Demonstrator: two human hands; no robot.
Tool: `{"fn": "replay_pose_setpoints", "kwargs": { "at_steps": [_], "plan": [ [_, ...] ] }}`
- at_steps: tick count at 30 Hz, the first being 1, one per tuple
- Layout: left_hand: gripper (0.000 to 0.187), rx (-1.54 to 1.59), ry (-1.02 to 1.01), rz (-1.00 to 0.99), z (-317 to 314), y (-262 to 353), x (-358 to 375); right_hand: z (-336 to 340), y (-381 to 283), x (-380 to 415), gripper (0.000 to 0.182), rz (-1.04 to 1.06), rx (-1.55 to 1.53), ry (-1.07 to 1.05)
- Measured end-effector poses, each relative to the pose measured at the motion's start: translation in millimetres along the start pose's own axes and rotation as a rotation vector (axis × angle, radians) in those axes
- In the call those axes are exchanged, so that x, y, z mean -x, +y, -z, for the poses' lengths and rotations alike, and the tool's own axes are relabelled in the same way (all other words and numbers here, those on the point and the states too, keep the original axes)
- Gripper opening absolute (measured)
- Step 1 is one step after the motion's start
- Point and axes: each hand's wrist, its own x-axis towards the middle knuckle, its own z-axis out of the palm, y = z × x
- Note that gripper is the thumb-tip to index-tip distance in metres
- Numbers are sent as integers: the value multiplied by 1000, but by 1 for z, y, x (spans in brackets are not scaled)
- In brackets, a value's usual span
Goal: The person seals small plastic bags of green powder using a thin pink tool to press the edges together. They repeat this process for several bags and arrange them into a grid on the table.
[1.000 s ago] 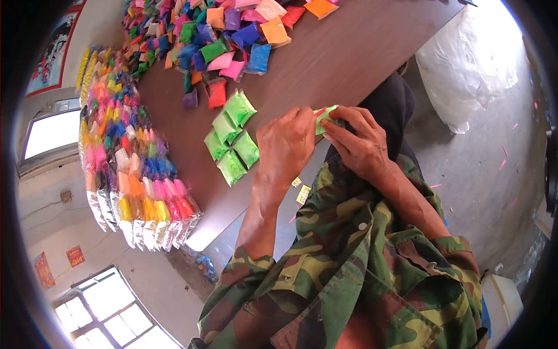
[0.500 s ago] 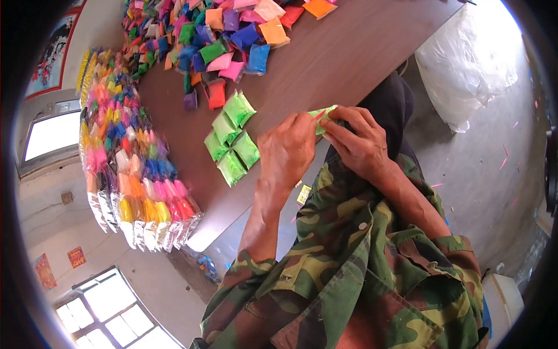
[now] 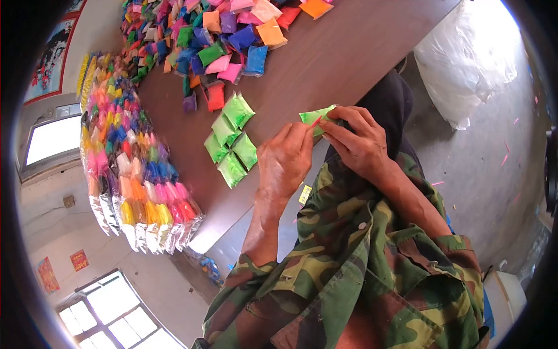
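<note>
Over the table's edge, my right hand (image 3: 363, 142) pinches the right end of a light green packet (image 3: 314, 116). My left hand (image 3: 285, 156) is closed on a thin red strip (image 3: 316, 121), whose upper end lies across the packet. The fingertips of my left hand are partly hidden behind its knuckles. Several more light green packets (image 3: 231, 170) lie grouped on the brown table, left of my left hand.
A heap of colourful packets (image 3: 244, 37) covers the table's far side. Bundled bags of coloured packets (image 3: 152, 212) line its left edge. A large clear plastic bag (image 3: 462, 70) stands on the floor at the right, near scattered pink strips.
My left hand has moved slightly down and left from the green packet, so more of the packet and the red strip shows. My right hand has stayed nearly still.
</note>
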Motion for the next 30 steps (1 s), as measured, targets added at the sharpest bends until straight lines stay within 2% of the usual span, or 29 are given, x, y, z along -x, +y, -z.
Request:
{"fn": "replay_pose_setpoints", "kwargs": {
  "at_steps": [11, 19, 25, 30],
  "plan": [
    [12, -77, 18, 21, -5, -32, -20, -2, -3, 0, 37, -13, -21, 16],
    [9, 51, 59, 38, -3, -3, -1, -1, -1, 0, 38, -18, -17, 7],
    [8, -1, 63, 27, -11, -34, -14, -3, 0, -1, 38, -8, -33, 11],
    [8, 22, 45, 130, 0, -23, -10, -1, -1, 1, 37, -23, -31, 18]
  ]
}}
